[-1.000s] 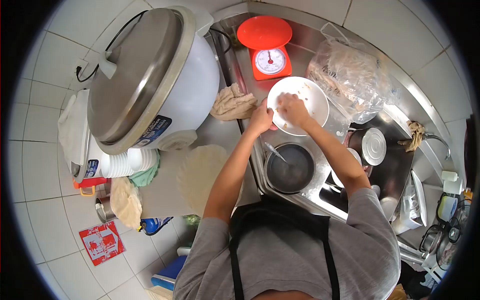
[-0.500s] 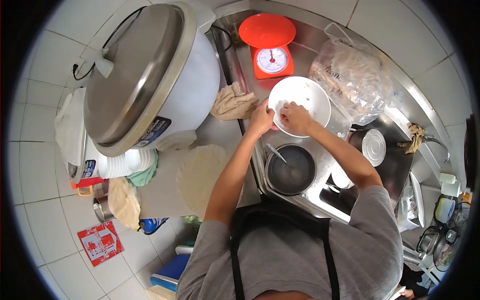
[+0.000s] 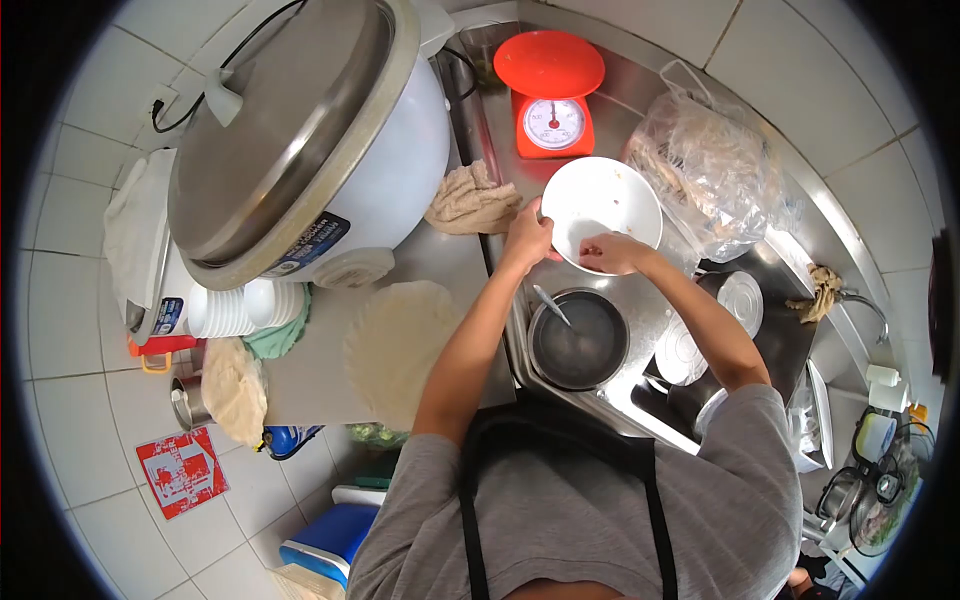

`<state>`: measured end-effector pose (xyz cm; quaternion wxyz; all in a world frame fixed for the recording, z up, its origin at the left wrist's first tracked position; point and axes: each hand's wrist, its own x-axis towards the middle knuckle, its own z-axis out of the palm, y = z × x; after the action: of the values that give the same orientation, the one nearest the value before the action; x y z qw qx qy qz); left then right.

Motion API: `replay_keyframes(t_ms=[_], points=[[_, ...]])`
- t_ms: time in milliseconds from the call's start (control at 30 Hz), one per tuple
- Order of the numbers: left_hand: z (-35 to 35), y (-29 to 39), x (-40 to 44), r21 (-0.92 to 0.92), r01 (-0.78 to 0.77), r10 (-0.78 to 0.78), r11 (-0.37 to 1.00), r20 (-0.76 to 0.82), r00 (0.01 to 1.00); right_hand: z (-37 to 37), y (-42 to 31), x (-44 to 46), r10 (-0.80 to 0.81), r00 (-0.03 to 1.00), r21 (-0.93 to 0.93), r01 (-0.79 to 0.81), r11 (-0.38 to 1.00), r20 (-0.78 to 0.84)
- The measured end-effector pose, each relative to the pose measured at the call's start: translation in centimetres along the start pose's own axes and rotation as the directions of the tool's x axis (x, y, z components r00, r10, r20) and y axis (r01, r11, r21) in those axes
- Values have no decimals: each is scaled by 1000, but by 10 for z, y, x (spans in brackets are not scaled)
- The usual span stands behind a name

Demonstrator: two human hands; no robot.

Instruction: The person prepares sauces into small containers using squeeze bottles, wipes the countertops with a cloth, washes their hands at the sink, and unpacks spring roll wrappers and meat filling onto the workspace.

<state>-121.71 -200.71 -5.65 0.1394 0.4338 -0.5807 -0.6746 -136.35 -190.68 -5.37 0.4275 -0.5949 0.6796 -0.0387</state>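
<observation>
White bowl (image 3: 590,212) in the head camera's downward view: it is just above the middle of the scene, over a steel sink unit (image 3: 645,290), its hollow facing up toward the camera. Whether its base rests on the metal cannot be told.

The person's left hand (image 3: 529,236) is clasped on the bowl's left rim, its grip pinching the edge. The right hand (image 3: 612,254) reaches over the lower rim, with its fingertips inside the bowl. Those fingers are curled and bunched; whether this grip pinches anything cannot be told.

Above the bowl stands a red kitchen scale (image 3: 554,140) with a round white dial and a wide red pan. To the upper right sits a clear plastic bag (image 3: 705,170), with pale contents. A crumpled beige cloth (image 3: 472,198) lies just left of the left hand. Below the bowl, near the right forearm, is a dark round pot (image 3: 580,345), with a spoon (image 3: 552,305) leaning out over its upper left edge. Right of that forearm, a metal can (image 3: 740,303) stands by the sink.

On the left, a steel tabletop (image 3: 310,390) carries a large cooker (image 3: 400,150) with a domed metal lid (image 3: 290,150). A pale, round, flat sheet (image 3: 398,345) lies on the tabletop, beside the left forearm. Farther left are stacked white containers (image 3: 225,313) and a green cloth (image 3: 280,338).

The person wears a grey shirt (image 3: 570,520) and a black apron (image 3: 555,430).
</observation>
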Motion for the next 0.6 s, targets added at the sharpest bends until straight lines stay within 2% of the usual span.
replay_keyframes(t_ms=[33, 67, 133, 167, 200, 300, 367, 433, 500, 533, 567, 600], points=[[1, 1, 0, -9, 9, -9, 1000, -9, 1000, -5, -2, -5, 0, 999, -16, 1, 1000, 38], [2, 1, 0, 3, -8, 8, 1000, -5, 1000, -13, -6, -6, 65, 991, -15, -64, 998, 116], [1, -1, 2, 34, -44, 44, 998, 7, 999, -11, 16, 13, 14, 974, 393, -105, 913, 228], [0, -1, 3, 14, -29, 29, 999, 38, 999, -10, 27, 23, -33, 963, 573, -132, 809, 268], [-1, -1, 2, -4, -15, 15, 1000, 67, 998, -24, 16, 16, -21, 941, 753, -257, 606, 338], [-8, -2, 3, 11, -1, 0, 1000, 130, 991, -64, 13, 21, -126, 982, 904, -73, 421, 138], [-9, 1, 1, 0, 9, -9, 1000, 146, 989, -118, 1, 20, -188, 982, 897, 58, 439, 29], [-8, 2, 0, 17, 8, -10, 1000, 130, 992, -166, -33, 21, -55, 978, 844, 202, 497, -202], [-7, 4, -2, 36, 3, -7, 999, 113, 994, -198, -41, 61, -128, 864, 467, 382, 798, -488], [-6, 7, -4, 48, -3, -2, 999, 105, 995, -207, -47, 84, -114, 784, 210, 299, 931, -610], [-6, 8, -6, 59, -10, 5, 998, 95, 995, -211, -49, 105, -143, 685, -49, 155, 987, -715], [-6, 6, -6, 174, -81, 70, 981, 69, 995, -211, -45, 123, -141, 692, -51, 149, 988, -708]])
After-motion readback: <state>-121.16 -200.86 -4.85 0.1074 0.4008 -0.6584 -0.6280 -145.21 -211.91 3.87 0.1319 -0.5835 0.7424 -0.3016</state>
